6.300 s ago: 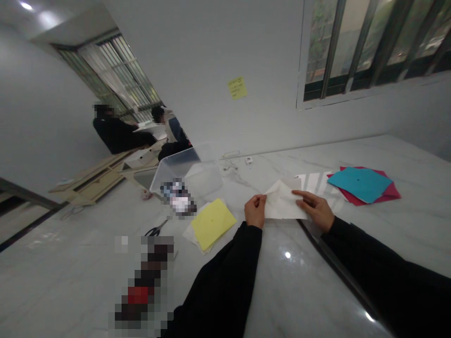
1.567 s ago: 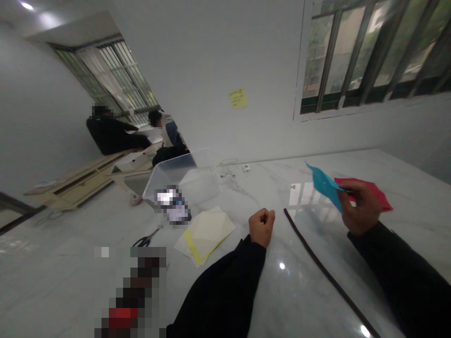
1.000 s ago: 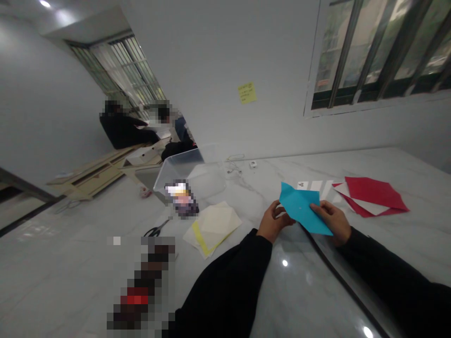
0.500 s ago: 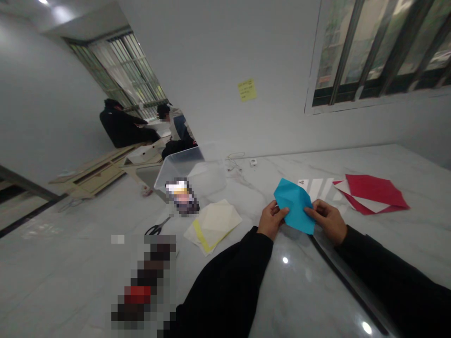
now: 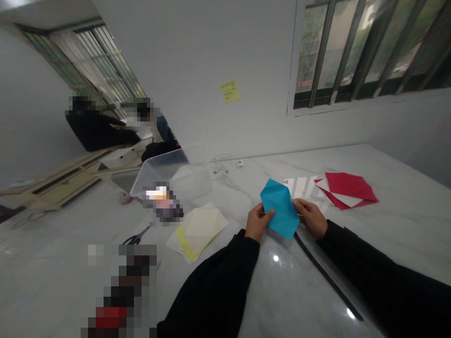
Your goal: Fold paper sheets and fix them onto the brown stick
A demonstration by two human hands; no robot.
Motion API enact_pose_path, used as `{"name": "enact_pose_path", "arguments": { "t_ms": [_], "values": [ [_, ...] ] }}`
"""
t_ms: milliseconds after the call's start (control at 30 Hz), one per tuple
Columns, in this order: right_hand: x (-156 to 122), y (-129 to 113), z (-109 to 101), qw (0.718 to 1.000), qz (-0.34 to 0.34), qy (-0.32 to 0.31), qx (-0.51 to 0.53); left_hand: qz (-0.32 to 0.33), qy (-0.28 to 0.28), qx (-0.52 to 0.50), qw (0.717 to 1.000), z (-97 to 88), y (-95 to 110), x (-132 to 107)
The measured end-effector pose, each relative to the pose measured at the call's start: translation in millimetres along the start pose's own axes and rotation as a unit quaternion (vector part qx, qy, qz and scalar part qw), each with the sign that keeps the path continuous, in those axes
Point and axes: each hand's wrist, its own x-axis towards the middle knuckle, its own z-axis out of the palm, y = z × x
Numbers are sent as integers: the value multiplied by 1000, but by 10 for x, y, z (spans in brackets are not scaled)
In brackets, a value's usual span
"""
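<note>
A folded sheet of blue paper (image 5: 281, 209) is held up above the marble-patterned table, with creases across its face. My left hand (image 5: 259, 222) grips its left edge, thumb on the front and fingers behind. At the right edge my right hand (image 5: 311, 218) is closed on the paper, its fingertips partly hidden behind the sheet. To the right of my hands lies a stack of red and white paper (image 5: 352, 188). Cream and yellow sheets (image 5: 200, 227) rest on the table left of my left hand.
Black-handled scissors (image 5: 134, 238) lie on the left beside blurred-out items. Behind them stands a clear plastic bin (image 5: 172, 173). A thin dark strip (image 5: 327, 277) runs along the table under my right arm. Two people (image 5: 100, 129) sit far back left. A yellow note (image 5: 230, 91) sticks to the wall.
The view has turned right, so everything sits further left. My right thumb has slid off the front of the blue paper to its right edge. My left hand keeps its grip.
</note>
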Motion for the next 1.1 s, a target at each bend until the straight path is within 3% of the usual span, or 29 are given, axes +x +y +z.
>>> {"name": "enact_pose_path", "arguments": {
  "t_ms": [200, 367, 667, 1100],
  "values": [
    [-31, -57, 18, 997, -5, -72, -27, -9, -20, 20, 1000, 18, 26, -17],
    [-33, -56, 21, 998, -6, -61, -21, -12, -35, 27, 999, 19, 40, -21],
    [-46, -56, 14, 997, 2, -73, -28, 10, 13, 86, 996, 65, 90, -81],
    [-77, -42, 12, 997, 20, -76, -5, 5, 14, 89, 996, 74, 55, -103]
  ]
}}
